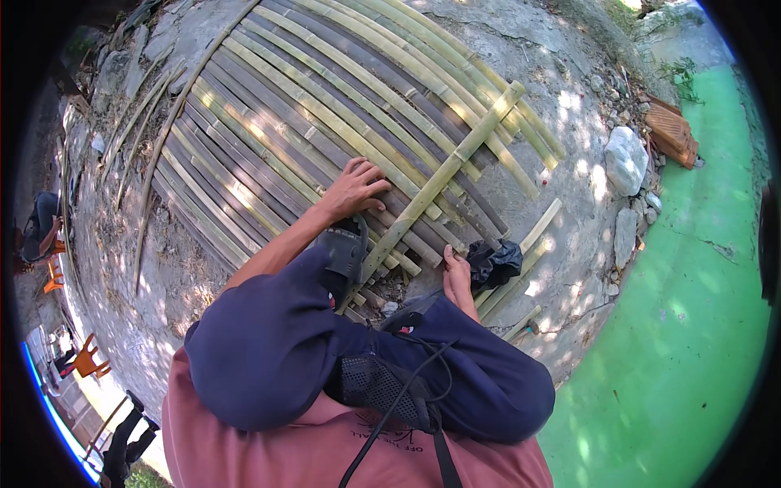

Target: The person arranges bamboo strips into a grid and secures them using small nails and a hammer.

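Long split bamboo slats [277, 122], some green-yellow and some dark brown, lie side by side in front of me. A thicker bamboo pole [455, 160] crosses them near their closer ends. My left hand [355, 190] rests on the slats left of the pole, its fingers bent over a slat and the thumb apart from them. Close to the slat ends, my right hand [458, 276] is closed, thumb and finger at the tip of one slat. Its lower fingers are partly hidden. Beside that hand is a crumpled black plastic bag [498, 262].
Loose bamboo pieces [533, 252] lie right of the bag. Stones [626, 161] and a brown ridged block [670, 130] border a green floor strip [659, 350]. Thin strips [146, 106] lie on the left. Orange chairs [88, 358] and other people are farther left.
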{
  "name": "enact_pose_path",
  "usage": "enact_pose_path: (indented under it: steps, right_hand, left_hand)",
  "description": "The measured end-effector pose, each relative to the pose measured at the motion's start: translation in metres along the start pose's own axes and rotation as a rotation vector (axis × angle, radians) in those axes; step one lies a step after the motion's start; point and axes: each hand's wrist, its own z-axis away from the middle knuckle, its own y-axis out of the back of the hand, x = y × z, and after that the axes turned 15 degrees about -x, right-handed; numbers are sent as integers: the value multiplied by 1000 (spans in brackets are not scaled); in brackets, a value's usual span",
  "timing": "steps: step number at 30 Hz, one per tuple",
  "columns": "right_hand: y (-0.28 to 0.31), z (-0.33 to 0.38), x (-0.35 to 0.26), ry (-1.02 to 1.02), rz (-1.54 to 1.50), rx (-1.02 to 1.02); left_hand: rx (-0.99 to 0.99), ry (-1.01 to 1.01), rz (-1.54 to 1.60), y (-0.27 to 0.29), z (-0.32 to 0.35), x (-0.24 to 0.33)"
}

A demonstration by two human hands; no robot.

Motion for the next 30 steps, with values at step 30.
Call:
enact_pose_path:
  steps: [30]
  right_hand:
    - [-7,11,-7,1,-84,-46]
  left_hand:
    - [-40,5,-2,1,1,4]
